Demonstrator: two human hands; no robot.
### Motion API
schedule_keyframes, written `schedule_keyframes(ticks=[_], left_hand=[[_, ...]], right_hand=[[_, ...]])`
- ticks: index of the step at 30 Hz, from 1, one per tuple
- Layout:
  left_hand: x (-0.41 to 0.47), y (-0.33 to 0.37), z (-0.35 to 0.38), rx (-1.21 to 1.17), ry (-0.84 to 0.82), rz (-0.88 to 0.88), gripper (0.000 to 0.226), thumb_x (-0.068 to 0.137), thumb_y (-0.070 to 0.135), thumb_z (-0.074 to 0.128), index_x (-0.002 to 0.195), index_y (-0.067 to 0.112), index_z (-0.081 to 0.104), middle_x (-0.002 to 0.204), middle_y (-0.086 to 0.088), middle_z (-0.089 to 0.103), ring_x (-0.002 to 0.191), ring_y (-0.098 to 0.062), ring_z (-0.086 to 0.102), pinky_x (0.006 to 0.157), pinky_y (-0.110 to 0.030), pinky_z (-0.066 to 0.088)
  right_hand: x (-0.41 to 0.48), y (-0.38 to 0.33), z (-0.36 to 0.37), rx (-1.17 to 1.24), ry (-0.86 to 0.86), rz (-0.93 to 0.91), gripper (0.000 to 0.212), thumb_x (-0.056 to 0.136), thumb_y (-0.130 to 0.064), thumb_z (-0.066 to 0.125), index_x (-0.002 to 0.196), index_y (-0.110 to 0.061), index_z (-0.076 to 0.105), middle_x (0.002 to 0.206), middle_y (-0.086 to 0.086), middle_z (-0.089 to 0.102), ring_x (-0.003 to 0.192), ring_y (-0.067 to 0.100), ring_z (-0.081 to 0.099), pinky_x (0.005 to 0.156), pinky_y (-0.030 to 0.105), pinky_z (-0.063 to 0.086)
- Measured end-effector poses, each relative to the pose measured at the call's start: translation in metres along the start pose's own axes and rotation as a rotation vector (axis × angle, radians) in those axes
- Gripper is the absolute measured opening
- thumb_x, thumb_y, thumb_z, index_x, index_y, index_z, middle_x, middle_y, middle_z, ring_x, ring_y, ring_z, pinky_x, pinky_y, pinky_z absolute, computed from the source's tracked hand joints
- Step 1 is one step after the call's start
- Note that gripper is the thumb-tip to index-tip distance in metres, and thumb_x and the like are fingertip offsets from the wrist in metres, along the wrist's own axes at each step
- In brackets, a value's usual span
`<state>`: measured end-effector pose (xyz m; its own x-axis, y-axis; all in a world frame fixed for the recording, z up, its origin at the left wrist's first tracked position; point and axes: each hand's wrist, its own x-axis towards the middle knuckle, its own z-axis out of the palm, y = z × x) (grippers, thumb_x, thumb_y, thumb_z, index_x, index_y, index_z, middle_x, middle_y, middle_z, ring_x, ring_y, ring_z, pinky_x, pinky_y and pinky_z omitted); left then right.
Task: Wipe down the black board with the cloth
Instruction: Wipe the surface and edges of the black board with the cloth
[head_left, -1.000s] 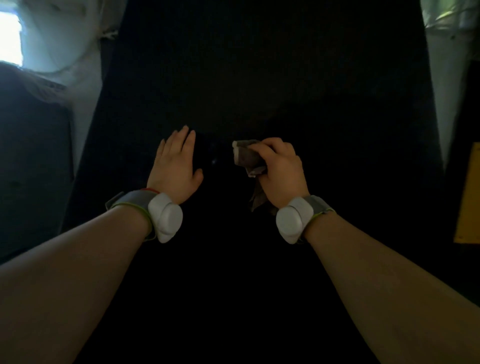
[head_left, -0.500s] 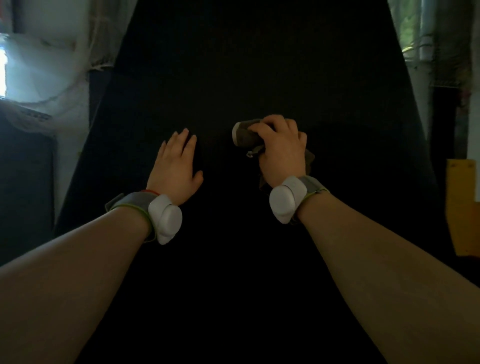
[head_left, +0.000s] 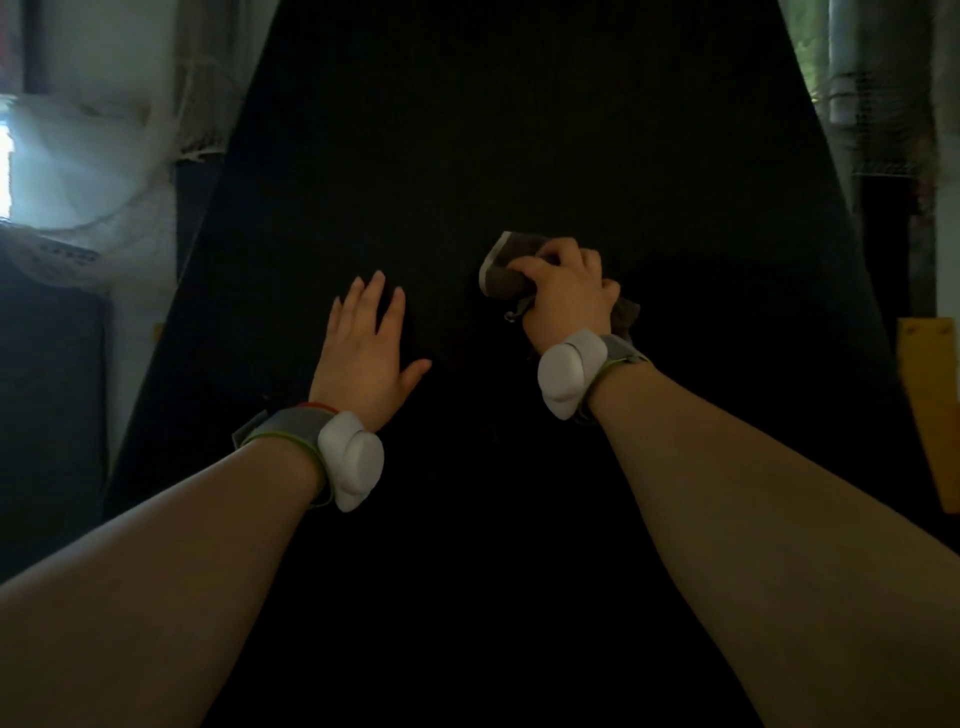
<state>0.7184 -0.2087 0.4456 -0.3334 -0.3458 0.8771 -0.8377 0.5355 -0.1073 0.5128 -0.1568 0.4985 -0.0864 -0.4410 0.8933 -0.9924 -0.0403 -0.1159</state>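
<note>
A tall black board (head_left: 519, 130) fills the middle of the head view and narrows toward the top. My right hand (head_left: 566, 296) presses a bunched grey-brown cloth (head_left: 501, 270) against the board right of centre; the cloth sticks out to the left of my fingers and a corner shows past my wrist. My left hand (head_left: 366, 348) lies flat on the board to the left, fingers apart, holding nothing. Both wrists carry grey bands with white pods.
White netting and a bright window (head_left: 62, 171) lie to the left of the board. A dark panel (head_left: 47, 389) stands at the lower left. On the right are a mesh-covered pipe (head_left: 852, 78) and a yellow board (head_left: 930, 405).
My right hand has carried the cloth up the board and slightly to the right. My left hand has stayed flat in the same place. The view has tilted upward.
</note>
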Motion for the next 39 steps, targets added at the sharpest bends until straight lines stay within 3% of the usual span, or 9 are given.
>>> schedule_keyframes(ticks=[6, 18, 21, 23, 26, 28, 31, 34, 39], left_hand=[[0.001, -0.003, 0.012, 0.037, -0.014, 0.005, 0.086, 0.087, 0.042, 0.059, 0.150, 0.011, 0.010, 0.157, -0.014, -0.002, 0.144, -0.031, -0.003, 0.114, -0.042, -0.003], [0.000, 0.002, 0.025, 0.074, 0.016, -0.014, 0.089, 0.087, 0.038, 0.060, 0.150, 0.007, 0.005, 0.157, -0.017, -0.007, 0.143, -0.033, -0.009, 0.112, -0.043, -0.011], [0.000, 0.001, 0.024, 0.090, -0.010, -0.026, 0.090, 0.089, 0.041, 0.056, 0.150, 0.008, -0.001, 0.156, -0.016, -0.012, 0.143, -0.032, -0.014, 0.113, -0.043, -0.013], [0.001, -0.001, 0.024, 0.095, -0.021, -0.025, 0.089, 0.090, 0.042, 0.054, 0.150, 0.009, -0.003, 0.156, -0.015, -0.014, 0.143, -0.032, -0.015, 0.113, -0.044, -0.012], [0.002, -0.002, 0.025, 0.090, -0.031, -0.030, 0.089, 0.090, 0.043, 0.053, 0.150, 0.009, -0.005, 0.156, -0.015, -0.015, 0.143, -0.032, -0.016, 0.113, -0.044, -0.013], [0.003, -0.003, 0.025, 0.087, -0.033, -0.021, 0.089, 0.090, 0.044, 0.052, 0.150, 0.009, -0.005, 0.156, -0.015, -0.015, 0.143, -0.032, -0.016, 0.113, -0.044, -0.013], [0.002, -0.006, 0.027, 0.092, -0.017, -0.004, 0.090, 0.090, 0.044, 0.052, 0.150, 0.008, -0.005, 0.156, -0.016, -0.014, 0.143, -0.032, -0.016, 0.112, -0.043, -0.016], [0.003, -0.008, 0.030, 0.091, -0.004, 0.012, 0.091, 0.089, 0.044, 0.053, 0.150, 0.009, -0.004, 0.156, -0.016, -0.013, 0.143, -0.032, -0.016, 0.110, -0.041, -0.017], [0.003, -0.009, 0.032, 0.092, 0.006, 0.031, 0.089, 0.089, 0.042, 0.053, 0.150, 0.009, -0.003, 0.156, -0.016, -0.014, 0.142, -0.032, -0.016, 0.108, -0.041, -0.018]], right_hand=[[-0.027, 0.007, 0.005, -0.004, -0.218, -0.136, 0.030, 0.085, -0.018, 0.060, 0.107, -0.038, 0.064, 0.118, -0.002, 0.039, 0.113, 0.027, 0.035, 0.086, 0.046, 0.026], [-0.070, -0.004, -0.006, -0.079, -0.427, -0.230, 0.026, 0.091, -0.016, 0.055, 0.110, -0.029, 0.067, 0.122, 0.001, 0.045, 0.115, 0.025, 0.037, 0.099, 0.044, 0.029], [-0.068, 0.001, -0.013, -0.006, -0.505, -0.246, 0.028, 0.089, -0.011, 0.056, 0.110, -0.025, 0.068, 0.121, 0.004, 0.049, 0.115, 0.026, 0.042, 0.100, 0.045, 0.032], [-0.063, 0.008, -0.016, 0.097, -0.362, -0.204, 0.029, 0.086, -0.009, 0.059, 0.110, -0.023, 0.068, 0.122, 0.005, 0.051, 0.115, 0.027, 0.044, 0.101, 0.048, 0.035], [-0.049, 0.019, -0.017, 0.145, 0.015, -0.079, 0.035, 0.084, -0.006, 0.059, 0.112, -0.028, 0.064, 0.126, 0.001, 0.046, 0.116, 0.025, 0.041, 0.097, 0.035, 0.027], [-0.031, 0.021, -0.016, 0.124, 0.146, -0.005, 0.041, 0.084, -0.006, 0.057, 0.116, -0.032, 0.060, 0.129, 0.001, 0.042, 0.117, 0.025, 0.039, 0.097, 0.038, 0.026], [-0.001, 0.017, -0.012, 0.088, 0.166, 0.087, 0.046, 0.084, -0.009, 0.056, 0.122, -0.036, 0.053, 0.133, 0.005, 0.037, 0.121, 0.030, 0.035, 0.101, 0.053, 0.026], [0.012, 0.010, -0.002, 0.028, 0.127, 0.121, 0.047, 0.084, -0.015, 0.057, 0.125, -0.037, 0.051, 0.133, 0.006, 0.034, 0.121, 0.033, 0.032, 0.098, 0.056, 0.027], [-0.015, 0.004, 0.010, -0.044, 0.002, -0.180, 0.044, 0.085, -0.016, 0.059, 0.122, -0.038, 0.057, 0.131, 0.002, 0.037, 0.120, 0.029, 0.032, 0.099, 0.049, 0.025]])
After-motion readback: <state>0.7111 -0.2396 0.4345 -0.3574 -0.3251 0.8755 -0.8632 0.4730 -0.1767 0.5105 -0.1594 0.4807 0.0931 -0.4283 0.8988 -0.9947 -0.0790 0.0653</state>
